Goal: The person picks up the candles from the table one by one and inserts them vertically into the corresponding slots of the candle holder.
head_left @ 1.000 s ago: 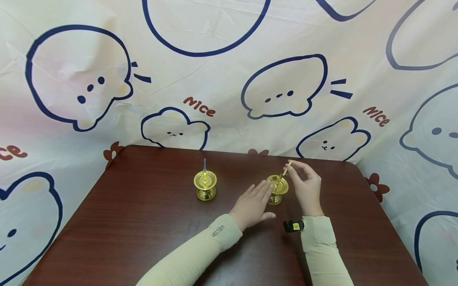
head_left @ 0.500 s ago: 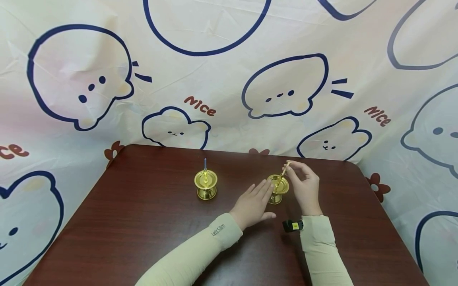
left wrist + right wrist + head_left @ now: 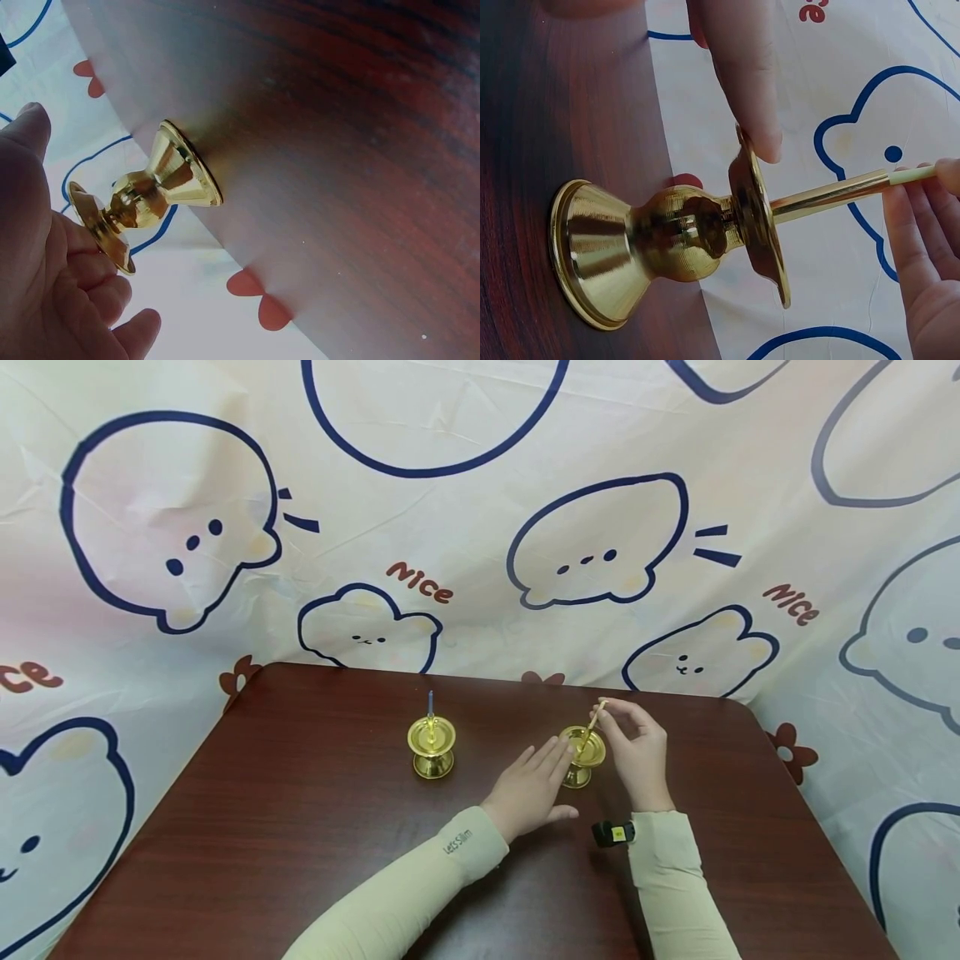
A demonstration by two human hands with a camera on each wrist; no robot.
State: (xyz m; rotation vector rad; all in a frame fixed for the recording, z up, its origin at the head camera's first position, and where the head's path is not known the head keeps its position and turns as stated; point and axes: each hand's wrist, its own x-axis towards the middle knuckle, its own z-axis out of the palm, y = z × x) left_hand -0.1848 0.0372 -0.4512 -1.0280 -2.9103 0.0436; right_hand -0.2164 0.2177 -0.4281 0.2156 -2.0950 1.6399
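My left hand [image 3: 528, 789] lies with straight fingers over the near left rim of a shiny gold candlestick [image 3: 679, 236]; a fingertip [image 3: 761, 127] touches its dish in the right wrist view. From that dish rises a slim gold tube [image 3: 829, 196]. My right hand [image 3: 643, 752] pinches a thin pale candle [image 3: 911, 175] between thumb and fingers, its lower end at the mouth of the tube. The candlestick stands upright on the table, its wide foot [image 3: 184, 169] on the surface.
A second gold candlestick [image 3: 432, 747] with a thin blue candle [image 3: 431, 703] upright in it stands to the left. Behind the dark wooden table [image 3: 300, 827] hangs a printed cloth [image 3: 465, 527]. A black wrist device [image 3: 613, 834] sits by the right cuff.
My right hand has shifted slightly left with the pale candle, which now lines up more closely with the gold tube. The left hand has stayed on the dish.
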